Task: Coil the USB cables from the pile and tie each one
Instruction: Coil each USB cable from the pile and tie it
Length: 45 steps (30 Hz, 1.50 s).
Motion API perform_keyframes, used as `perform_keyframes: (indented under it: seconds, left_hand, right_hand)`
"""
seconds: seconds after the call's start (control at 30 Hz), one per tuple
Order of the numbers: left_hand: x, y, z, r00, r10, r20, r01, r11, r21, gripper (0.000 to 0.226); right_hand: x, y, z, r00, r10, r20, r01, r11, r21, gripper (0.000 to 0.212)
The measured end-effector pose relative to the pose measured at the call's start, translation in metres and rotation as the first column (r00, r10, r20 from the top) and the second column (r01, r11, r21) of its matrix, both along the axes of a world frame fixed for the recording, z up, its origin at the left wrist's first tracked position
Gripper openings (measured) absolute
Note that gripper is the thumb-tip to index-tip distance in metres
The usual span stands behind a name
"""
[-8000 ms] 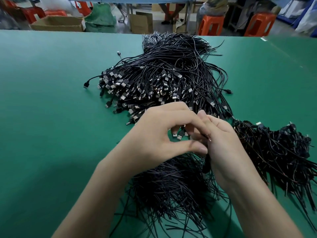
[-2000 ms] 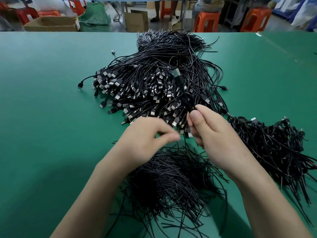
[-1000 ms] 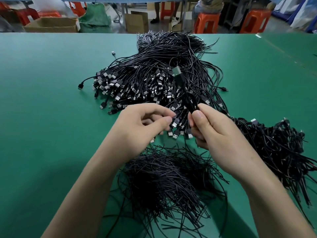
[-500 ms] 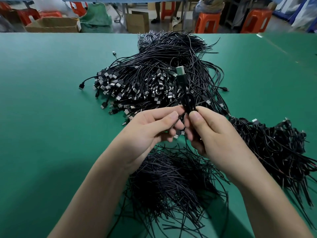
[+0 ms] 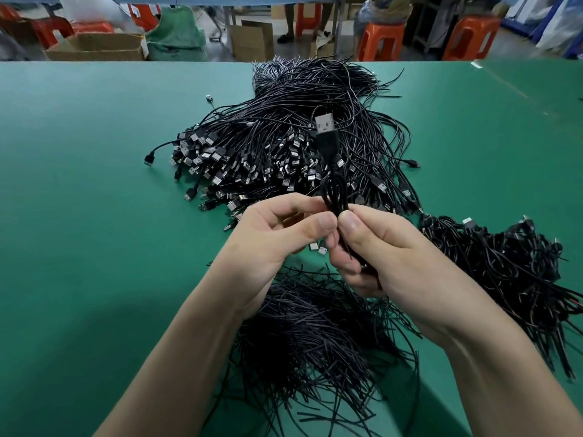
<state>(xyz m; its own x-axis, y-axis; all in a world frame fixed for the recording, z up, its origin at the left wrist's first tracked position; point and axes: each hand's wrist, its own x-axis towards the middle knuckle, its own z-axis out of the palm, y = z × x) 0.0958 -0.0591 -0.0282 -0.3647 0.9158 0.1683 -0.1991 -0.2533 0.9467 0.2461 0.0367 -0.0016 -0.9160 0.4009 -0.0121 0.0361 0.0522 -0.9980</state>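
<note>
A coiled black USB cable stands upright between my hands, its silver plug pointing up. My right hand grips the lower part of the coil, thumb against it. My left hand pinches the coil from the left, thumb tip against my right thumb; a thin black tie seems to be at the pinch, but I cannot tell for sure. Behind lies the big pile of loose USB cables on the green table. A heap of thin black ties lies under my wrists.
A heap of coiled, tied cables lies to the right. One loose cable end sticks out left of the pile. Beyond the table's far edge stand cardboard boxes and orange stools.
My left hand came up from the tie heap to meet my right hand at the coil. The coil has risen a little, plug upward.
</note>
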Motion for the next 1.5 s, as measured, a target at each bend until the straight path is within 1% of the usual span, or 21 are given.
perform_keyframes:
  seconds: [0.1,0.2,0.33,0.47,0.6,0.67,0.77,0.83,0.97,1.03,1.07,1.1,1.13,1.17,1.2,1.23,1.27,1.3,1.37,1.47,1.5]
  left_hand:
    - [-0.001,0.001,-0.002,0.998,-0.006,-0.066,0.004,1.0,-0.03,0.017]
    - [-0.001,0.002,-0.005,0.995,-0.014,-0.102,0.011,0.999,-0.031,0.023]
    - [0.0,0.004,-0.01,0.991,0.001,-0.134,-0.004,1.0,-0.022,0.024]
    - [0.001,0.005,-0.014,0.986,-0.044,-0.159,0.039,0.999,-0.033,0.024]
    - [0.004,0.006,-0.018,0.989,-0.065,-0.133,0.06,0.997,-0.041,0.023]
    - [0.006,0.007,-0.019,0.992,-0.057,-0.116,0.054,0.998,-0.029,0.024]
    - [0.009,0.008,-0.016,0.996,-0.045,-0.076,0.046,0.999,0.003,0.017]
    - [0.011,0.008,-0.014,0.996,-0.022,-0.088,0.022,1.0,0.007,0.016]
    - [0.015,0.01,-0.012,0.99,0.05,-0.134,-0.052,0.999,-0.015,0.03]
    - [0.016,0.01,-0.011,0.988,0.064,-0.143,-0.069,0.997,-0.036,0.032]
    - [0.016,0.01,-0.01,0.988,0.057,-0.146,-0.064,0.997,-0.048,0.03]
    - [0.016,0.009,-0.009,0.988,0.045,-0.151,-0.053,0.997,-0.053,0.029]
    - [0.016,0.009,-0.008,0.985,0.04,-0.168,-0.05,0.997,-0.056,0.028]
    - [0.016,0.008,-0.007,0.979,0.052,-0.198,-0.065,0.996,-0.062,0.027]
    - [0.016,0.008,-0.007,0.971,0.074,-0.225,-0.092,0.994,-0.066,0.028]
    - [0.016,0.008,-0.006,0.966,0.092,-0.241,-0.112,0.991,-0.071,0.028]
    - [0.015,0.008,-0.006,0.963,0.101,-0.249,-0.124,0.989,-0.079,0.029]
    - [0.015,0.008,-0.005,0.96,0.102,-0.26,-0.128,0.988,-0.087,0.03]
    - [0.014,0.007,-0.004,0.951,0.089,-0.295,-0.127,0.985,-0.113,0.031]
    - [0.014,0.004,0.0,0.932,0.017,-0.363,-0.075,0.986,-0.147,0.031]
    - [0.014,0.003,0.002,0.922,-0.009,-0.387,-0.058,0.985,-0.162,0.038]
  right_hand:
    - [0.002,0.003,-0.001,0.998,0.05,0.041,-0.05,0.999,-0.011,0.036]
    - [0.003,0.005,-0.003,0.995,0.076,0.071,-0.073,0.997,-0.038,0.036]
    - [0.004,0.006,-0.003,0.993,0.087,0.079,-0.084,0.996,-0.039,0.039]
    - [0.006,0.009,-0.006,0.991,0.087,0.1,-0.083,0.996,-0.041,0.037]
    - [0.005,0.011,-0.009,0.989,0.087,0.116,-0.081,0.995,-0.057,0.038]
    - [0.004,0.012,-0.01,0.99,0.089,0.106,-0.077,0.991,-0.107,0.039]
    - [0.004,0.011,-0.011,0.991,0.121,0.057,-0.107,0.973,-0.204,0.038]
    - [0.004,0.01,-0.01,0.99,0.136,0.041,-0.122,0.961,-0.248,0.036]
    - [0.003,0.007,-0.011,0.993,0.117,0.031,-0.1,0.939,-0.33,0.03]
    - [0.003,0.006,-0.01,0.995,0.099,0.029,-0.084,0.94,-0.33,0.028]
    - [0.003,0.005,-0.009,0.996,0.077,0.033,-0.065,0.957,-0.284,0.029]
    - [0.003,0.005,-0.008,0.998,0.041,0.047,-0.032,0.983,-0.179,0.03]
    - [0.002,0.005,-0.008,0.998,-0.014,0.068,0.015,1.0,-0.015,0.03]
    - [0.0,0.004,-0.008,0.993,-0.092,0.077,0.077,0.98,0.182,0.029]
    - [-0.001,0.004,-0.008,0.98,-0.192,0.046,0.162,0.915,0.37,0.023]
    - [-0.001,0.004,-0.009,0.961,-0.274,-0.028,0.251,0.832,0.495,0.015]
    - [-0.002,0.005,-0.009,0.943,-0.316,-0.107,0.321,0.767,0.556,0.009]
    - [-0.001,0.006,-0.008,0.928,-0.329,-0.177,0.367,0.716,0.594,0.013]
    - [0.001,0.011,-0.007,0.912,-0.296,-0.284,0.41,0.632,0.657,0.018]
    - [0.005,0.014,-0.006,0.905,-0.219,-0.365,0.425,0.511,0.747,0.012]
    - [0.005,0.015,-0.006,0.903,-0.202,-0.378,0.428,0.489,0.761,0.011]
